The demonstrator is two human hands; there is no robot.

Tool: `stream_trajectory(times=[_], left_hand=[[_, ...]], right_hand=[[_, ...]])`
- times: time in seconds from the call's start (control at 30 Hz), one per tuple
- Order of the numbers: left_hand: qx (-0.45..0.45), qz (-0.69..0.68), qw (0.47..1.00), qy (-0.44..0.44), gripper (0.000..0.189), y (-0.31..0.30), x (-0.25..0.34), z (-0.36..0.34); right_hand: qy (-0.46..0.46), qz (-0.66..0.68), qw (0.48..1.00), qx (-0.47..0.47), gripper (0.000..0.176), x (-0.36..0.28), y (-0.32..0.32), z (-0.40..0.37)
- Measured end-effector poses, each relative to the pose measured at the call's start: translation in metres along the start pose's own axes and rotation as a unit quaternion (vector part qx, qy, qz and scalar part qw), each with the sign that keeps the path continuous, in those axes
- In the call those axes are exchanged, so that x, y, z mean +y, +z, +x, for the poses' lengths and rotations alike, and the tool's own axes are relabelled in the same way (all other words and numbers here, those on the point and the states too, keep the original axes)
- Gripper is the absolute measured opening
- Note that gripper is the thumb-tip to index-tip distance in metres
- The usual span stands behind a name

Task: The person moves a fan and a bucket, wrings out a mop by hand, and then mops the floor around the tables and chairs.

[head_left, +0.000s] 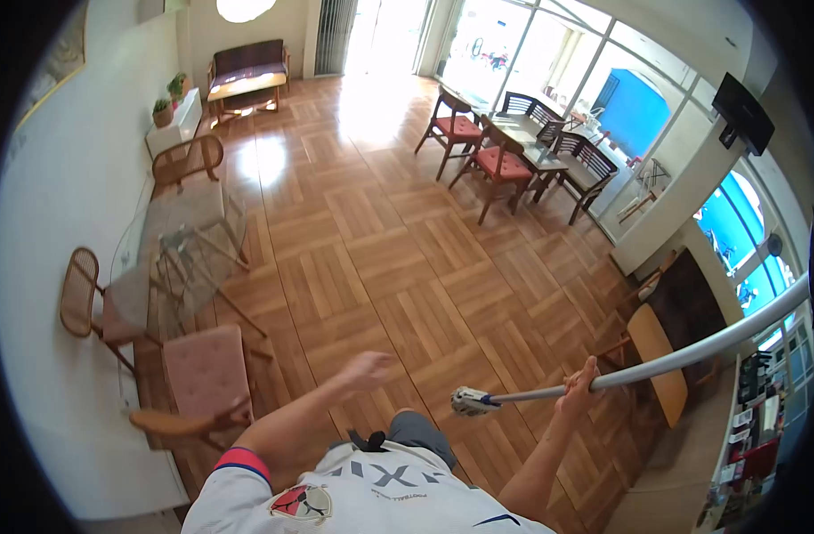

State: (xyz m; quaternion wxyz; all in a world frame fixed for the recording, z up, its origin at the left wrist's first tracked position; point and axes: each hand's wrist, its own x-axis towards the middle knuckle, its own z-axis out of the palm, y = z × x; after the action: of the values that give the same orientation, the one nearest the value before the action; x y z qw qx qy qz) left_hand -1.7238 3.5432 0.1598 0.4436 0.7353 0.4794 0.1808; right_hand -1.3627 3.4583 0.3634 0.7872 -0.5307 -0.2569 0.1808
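My right hand (579,389) is wrapped round a long grey-white pole (683,358) on the right side of the view. The pole slants from the upper right down toward the middle, and a thinner section carries a white and grey head (471,402) at its lower end, above or on the wooden floor. My left hand (368,370) is held out in front of my body over the floor, away from the pole. It is blurred, with its fingers pointing right, and nothing shows in it.
Wooden parquet floor (362,214) spreads ahead. A round glass table (180,258) with cushioned chairs (206,369) stands left. A dining set with red-seated chairs (502,165) is near the windows. A wooden table (658,365) and a cluttered counter (736,436) are at right.
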Motion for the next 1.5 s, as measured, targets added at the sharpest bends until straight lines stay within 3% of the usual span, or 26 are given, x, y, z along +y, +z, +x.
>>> stream_trajectory(times=[0.03,0.07,0.1,0.17,0.27,0.4,0.47,0.5,0.53,0.57,0.6,0.63,0.67,0.7,0.77,0.8,0.87,1.0,1.1,1.2,1.3,1.37,1.47,1.5], left_hand=[[-0.014,0.048,0.994,0.096,0.05,-0.015,0.044,0.043],[-0.044,0.048,0.993,0.095,0.05,-0.036,0.1,0.067],[-0.02,0.042,0.985,0.164,0.063,-0.051,0.128,0.092],[0.081,0.046,0.946,0.309,0.068,-0.064,0.151,0.166],[0.167,0.134,0.9,0.38,0.068,-0.113,0.171,0.26],[0.224,-0.167,0.927,0.248,0.051,-0.208,0.135,0.388],[0.299,-0.31,0.864,0.259,0.033,-0.285,0.134,0.435],[0.351,-0.286,0.859,0.238,0.024,-0.317,0.112,0.46],[0.402,-0.261,0.851,0.213,0.016,-0.349,0.091,0.485],[0.46,-0.141,0.864,0.15,0.011,-0.374,0.05,0.514],[0.479,-0.14,0.86,0.104,0.013,-0.407,0.035,0.526],[0.496,-0.138,0.855,0.059,0.015,-0.441,0.019,0.541],[0.516,-0.126,0.845,0.062,0.015,-0.474,-0.003,0.56],[0.533,-0.113,0.836,0.064,0.016,-0.504,-0.029,0.58],[0.55,-0.094,0.828,0.057,0.016,-0.55,-0.079,0.616],[0.553,-0.083,0.827,0.052,0.016,-0.576,-0.099,0.634],[0.547,-0.062,0.834,0.033,0.016,-0.636,-0.132,0.666],[0.532,-0.032,0.846,-0.016,0.016,-0.713,-0.189,0.73],[0.519,-0.023,0.853,-0.044,0.016,-0.762,-0.241,0.778],[0.477,0.015,0.873,-0.104,0.019,-0.817,-0.274,0.839],[0.45,0.051,0.881,-0.14,0.022,-0.866,-0.325,0.909],[0.433,0.045,0.884,-0.167,0.023,-0.893,-0.351,0.951],[0.42,0.023,0.885,-0.2,0.027,-0.956,-0.379,1.003],[0.425,0.009,0.884,-0.193,0.031,-0.972,-0.385,1.02]], right_hand=[[-0.004,0.005,1.0,-0.009,0.034,0.012,0.036,0.017],[0.007,0.028,1.0,-0.011,0.033,0.029,0.071,0.033],[0.018,0.048,0.999,-0.015,0.033,0.049,0.106,0.043],[0.046,0.07,0.996,-0.011,0.032,0.073,0.191,0.072],[0.115,0.09,0.988,-0.056,0.026,0.112,0.325,0.101],[0.135,0.025,0.921,-0.365,0.018,0.163,0.493,0.151],[-0.036,-0.053,0.856,-0.512,0.016,0.186,0.586,0.182],[-0.125,-0.087,0.804,-0.575,0.019,0.198,0.627,0.195],[-0.134,-0.079,0.793,-0.59,0.025,0.212,0.663,0.211],[-0.141,-0.072,0.781,-0.603,0.031,0.227,0.697,0.231],[-0.148,-0.064,0.772,-0.615,0.038,0.243,0.729,0.252],[-0.099,-0.082,0.773,-0.622,0.046,0.274,0.755,0.282],[-0.035,-0.092,0.769,-0.632,0.043,0.304,0.776,0.311],[0.031,-0.103,0.763,-0.638,0.041,0.34,0.789,0.341],[0.214,-0.156,0.741,-0.616,0.036,0.478,0.789,0.421],[0.337,-0.164,0.797,-0.474,0.033,0.547,0.77,0.436],[0.418,-0.269,0.796,-0.347,0.032,0.639,0.72,0.455],[0.491,-0.462,0.686,-0.274,0.028,0.681,0.658,0.454],[0.526,-0.511,0.632,-0.249,0.026,0.702,0.686,0.462],[0.546,-0.526,0.611,-0.229,0.024,0.744,0.742,0.482],[0.537,-0.522,0.62,-0.234,0.022,0.806,0.833,0.53],[0.49,-0.504,0.663,-0.256,0.021,0.853,0.925,0.585],[0.262,-0.365,0.819,-0.357,0.019,0.932,1.149,0.702],[0.259,-0.184,0.882,-0.349,0.017,0.898,1.276,0.715]])
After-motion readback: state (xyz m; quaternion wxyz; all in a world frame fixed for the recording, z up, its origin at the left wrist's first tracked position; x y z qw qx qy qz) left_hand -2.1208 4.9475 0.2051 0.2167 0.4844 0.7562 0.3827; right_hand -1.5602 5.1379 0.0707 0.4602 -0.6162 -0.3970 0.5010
